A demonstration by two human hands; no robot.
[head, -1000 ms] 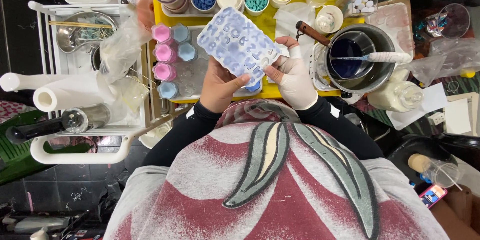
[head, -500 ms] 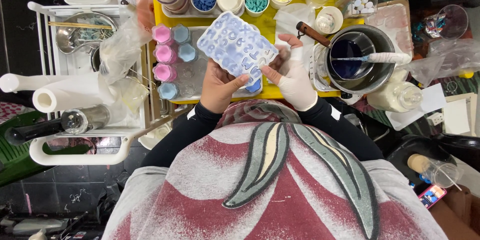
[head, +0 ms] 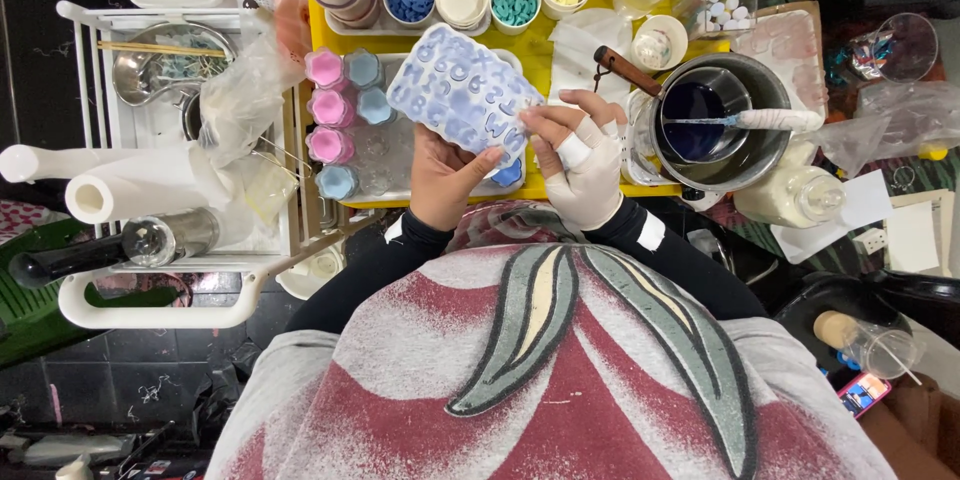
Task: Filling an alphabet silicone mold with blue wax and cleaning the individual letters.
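Centre frame: left hand [head: 447, 180] grips the letter mould [head: 462, 98] from beneath; gloved right hand [head: 580, 165] pinches its edge—flex gently, mould level.

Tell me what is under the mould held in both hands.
Under the pale blue mould, held by the left hand and right hand, lies a clear tray on the yellow table. A blue piece peeks out; the rest beneath is covered.

Near right corner, a small phone screen [head: 862, 392] glows pink and blue; white paper slips [head: 912, 236] lie at the right edge.
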